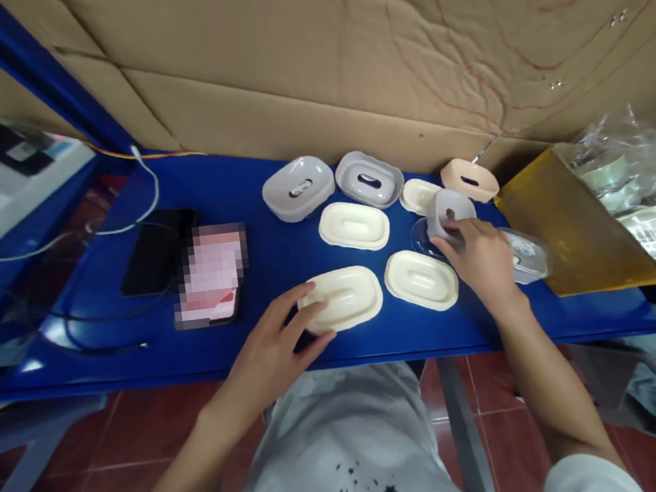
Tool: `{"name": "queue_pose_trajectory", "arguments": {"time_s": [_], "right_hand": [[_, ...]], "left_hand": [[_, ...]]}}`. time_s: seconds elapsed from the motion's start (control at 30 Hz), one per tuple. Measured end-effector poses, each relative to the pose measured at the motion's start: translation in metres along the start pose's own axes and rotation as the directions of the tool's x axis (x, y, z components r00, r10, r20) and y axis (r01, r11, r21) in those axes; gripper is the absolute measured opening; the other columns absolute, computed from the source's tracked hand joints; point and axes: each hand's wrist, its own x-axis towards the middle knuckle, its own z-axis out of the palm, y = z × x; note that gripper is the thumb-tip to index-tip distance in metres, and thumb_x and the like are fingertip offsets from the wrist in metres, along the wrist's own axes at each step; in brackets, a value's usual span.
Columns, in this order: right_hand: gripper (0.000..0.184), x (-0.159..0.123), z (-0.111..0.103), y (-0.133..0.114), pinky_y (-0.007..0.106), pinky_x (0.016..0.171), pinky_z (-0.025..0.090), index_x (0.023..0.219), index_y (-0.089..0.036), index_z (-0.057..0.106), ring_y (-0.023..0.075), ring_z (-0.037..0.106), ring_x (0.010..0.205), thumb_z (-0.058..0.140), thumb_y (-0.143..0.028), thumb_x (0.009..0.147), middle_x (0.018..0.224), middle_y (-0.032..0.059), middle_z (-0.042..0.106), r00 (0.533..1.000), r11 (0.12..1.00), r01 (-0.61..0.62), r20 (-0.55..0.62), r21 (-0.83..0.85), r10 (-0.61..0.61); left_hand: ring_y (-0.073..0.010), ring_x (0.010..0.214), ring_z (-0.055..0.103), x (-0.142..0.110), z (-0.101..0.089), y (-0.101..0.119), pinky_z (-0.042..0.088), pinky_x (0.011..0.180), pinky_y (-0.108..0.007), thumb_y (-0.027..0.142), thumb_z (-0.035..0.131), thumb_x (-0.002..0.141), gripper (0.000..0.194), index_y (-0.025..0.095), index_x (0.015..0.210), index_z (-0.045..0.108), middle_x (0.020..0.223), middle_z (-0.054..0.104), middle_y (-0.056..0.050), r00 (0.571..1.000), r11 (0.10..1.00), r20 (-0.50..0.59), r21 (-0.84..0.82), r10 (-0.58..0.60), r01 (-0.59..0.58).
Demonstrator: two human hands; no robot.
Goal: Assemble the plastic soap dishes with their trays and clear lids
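My left hand (282,336) grips the near-left edge of a cream oval lid (346,297) lying on the blue table (268,340). My right hand (480,259) is closed on a small grey soap-dish part (448,212), held tilted above the table. Close by lie a second cream lid (420,279), a third (354,225) and a smaller one (418,194). Two grey dish bases (298,188) (368,179) and a peach-coloured base (470,179) sit at the back near the cardboard.
A black phone (156,250) and a second phone with a blurred screen (210,277) lie at the left among cables. A yellow-brown bag (574,226) and clear plastic bags with more parts (647,194) fill the right. A cardboard wall (342,55) stands behind the table.
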Motion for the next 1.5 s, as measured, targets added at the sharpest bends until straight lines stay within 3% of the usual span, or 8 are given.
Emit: {"name": "queue_pose_trajectory", "arguments": {"time_s": [0.13,0.27,0.43,0.63,0.73,0.93,1.13,1.5], "right_hand": [[0.031,-0.018,-0.008,-0.004,0.050,0.102,0.053,0.115,-0.021,0.071,0.0336,0.072,0.109,0.062,-0.049,0.105,0.116,0.0143,0.078,0.988,0.964,0.154,-0.027,0.219,-0.151],[0.031,-0.031,-0.006,-0.004,0.065,0.122,0.039,0.123,-0.025,0.065,0.0369,0.065,0.133,0.065,-0.048,0.103,0.136,0.0140,0.072,0.977,0.939,0.205,-0.003,0.277,-0.213],[0.038,-0.023,0.005,0.000,0.057,0.115,0.052,0.135,-0.020,0.069,0.0378,0.062,0.137,0.067,-0.043,0.105,0.131,0.0170,0.072,0.972,0.921,0.234,-0.059,0.313,-0.227],[0.037,-0.041,-0.016,-0.047,0.053,0.113,0.056,0.139,-0.030,0.072,0.0313,0.070,0.126,0.075,-0.030,0.102,0.130,0.0094,0.074,0.934,0.830,0.355,-0.209,0.431,-0.291],[0.042,-0.062,-0.019,-0.083,0.058,0.122,0.050,0.143,-0.032,0.069,0.0294,0.070,0.128,0.075,-0.025,0.102,0.131,0.0075,0.074,0.895,0.757,0.445,-0.197,0.479,-0.401],[0.040,-0.087,-0.008,-0.123,0.063,0.130,0.041,0.143,-0.028,0.066,0.0280,0.067,0.136,0.071,-0.024,0.104,0.134,0.0089,0.072,0.885,0.767,0.463,-0.180,0.443,-0.430],[0.036,-0.097,0.001,-0.135,0.064,0.130,0.042,0.141,-0.025,0.067,0.0297,0.063,0.141,0.068,-0.024,0.105,0.143,0.0128,0.067,0.876,0.762,0.475,-0.160,0.439,-0.454],[0.037,-0.095,0.007,-0.132,0.061,0.129,0.044,0.145,-0.027,0.067,0.0300,0.059,0.147,0.065,-0.028,0.108,0.149,0.0111,0.069,0.881,0.790,0.449,-0.062,0.418,-0.468]], "left_hand": [[-0.0289,0.141,0.064,-0.002,-0.002,0.001,0.060,0.116,-0.045,0.029,0.068,0.107,0.048,0.023,0.151,0.050,0.151,0.061,-0.016,0.998,0.997,0.042,-0.055,-0.056,0.059],[-0.0308,0.149,0.057,-0.002,-0.002,0.002,0.053,0.122,-0.050,0.026,0.066,0.107,0.048,0.024,0.152,0.049,0.156,0.057,-0.017,0.997,1.000,0.080,-0.010,-0.017,0.018],[-0.0408,0.153,0.052,-0.001,0.003,0.001,0.028,0.131,-0.072,0.042,0.071,0.105,0.054,0.022,0.150,0.050,0.160,0.056,-0.022,0.995,0.983,0.015,0.161,-0.097,0.094],[-0.0349,0.144,0.062,-0.003,0.005,-0.002,0.022,0.133,-0.067,0.045,0.072,0.103,0.056,0.025,0.150,0.047,0.151,0.067,-0.015,0.987,0.987,0.050,0.045,-0.154,0.151],[-0.0356,0.144,0.062,-0.002,0.004,-0.003,0.022,0.133,-0.067,0.048,0.074,0.101,0.065,0.025,0.155,0.044,0.150,0.067,-0.014,0.984,0.987,0.067,0.008,-0.162,0.162],[-0.0378,0.151,0.056,-0.004,0.002,-0.003,0.026,0.133,-0.070,0.049,0.079,0.099,0.083,0.027,0.166,0.034,0.162,0.056,-0.018,0.990,0.991,0.038,-0.016,-0.132,0.133],[-0.0367,0.160,0.045,-0.006,-0.001,-0.002,0.051,0.125,-0.057,0.038,0.072,0.104,0.070,0.033,0.166,0.040,0.176,0.033,-0.016,0.991,0.987,0.089,-0.114,-0.101,0.111],[-0.0339,0.156,0.051,-0.005,-0.001,-0.001,0.055,0.123,-0.053,0.039,0.065,0.109,0.050,0.028,0.155,0.053,0.174,0.042,-0.014,0.992,0.993,0.113,-0.090,-0.060,0.071]]}}
